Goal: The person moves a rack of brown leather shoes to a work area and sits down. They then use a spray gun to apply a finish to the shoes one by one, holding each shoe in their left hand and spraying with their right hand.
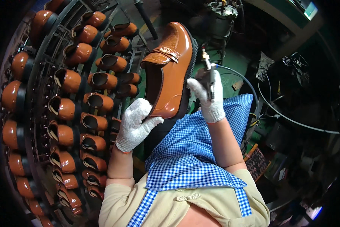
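A glossy brown loafer [173, 60] with a metal strap ornament is held up in the middle of the view, toe pointing away. My left hand [136, 124], in a white knit glove, grips its heel from below. My right hand [207, 97], also gloved, is closed on a slim metal air tool [209, 73] with a brass tip, held right beside the shoe's dark sole edge. A grey hose [253, 89] runs from the tool off to the right.
A tall dark metal rack [41, 75] on the left holds several rows of matching brown shoes [69, 81]. A blue checked apron [200, 151] covers my lap. A metal canister [221, 15] and cluttered dark floor lie beyond and to the right.
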Available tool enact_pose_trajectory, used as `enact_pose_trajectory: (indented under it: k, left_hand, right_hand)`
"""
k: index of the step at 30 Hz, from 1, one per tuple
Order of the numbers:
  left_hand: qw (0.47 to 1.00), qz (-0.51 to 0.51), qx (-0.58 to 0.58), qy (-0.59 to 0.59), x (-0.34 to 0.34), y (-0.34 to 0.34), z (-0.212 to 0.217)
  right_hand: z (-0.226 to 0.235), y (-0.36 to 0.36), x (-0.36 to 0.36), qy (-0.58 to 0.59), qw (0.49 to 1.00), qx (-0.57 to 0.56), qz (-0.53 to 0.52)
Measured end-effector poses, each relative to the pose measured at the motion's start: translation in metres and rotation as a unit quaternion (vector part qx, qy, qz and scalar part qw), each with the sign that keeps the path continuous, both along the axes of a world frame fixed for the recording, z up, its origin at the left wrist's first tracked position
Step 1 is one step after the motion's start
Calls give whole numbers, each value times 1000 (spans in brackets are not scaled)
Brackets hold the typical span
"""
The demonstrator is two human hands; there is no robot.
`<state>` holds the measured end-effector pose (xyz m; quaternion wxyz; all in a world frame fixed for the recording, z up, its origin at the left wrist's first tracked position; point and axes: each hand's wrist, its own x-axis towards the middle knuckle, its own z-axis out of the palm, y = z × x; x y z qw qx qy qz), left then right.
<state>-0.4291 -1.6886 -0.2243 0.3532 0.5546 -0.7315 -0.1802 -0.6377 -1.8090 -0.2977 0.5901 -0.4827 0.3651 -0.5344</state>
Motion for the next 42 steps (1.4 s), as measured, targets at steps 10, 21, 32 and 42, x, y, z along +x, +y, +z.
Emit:
enact_pose_trajectory:
  k: [10, 21, 32, 42]
  left_hand:
    - [993, 14, 113, -40, 74, 142, 53]
    - [928, 319, 188, -35, 74, 111, -144]
    - [817, 477, 289, -149, 188, 35, -308]
    - [867, 473, 154, -22, 193, -58, -314]
  right_hand:
    - [-62, -22, 2, 133, 985, -8, -107]
    - [-77, -21, 12, 174, 975, -71, -117]
    - [-61, -17, 4, 259, 950, -97, -142]
    - [-35, 4, -12, 284, 951, -9, -124]
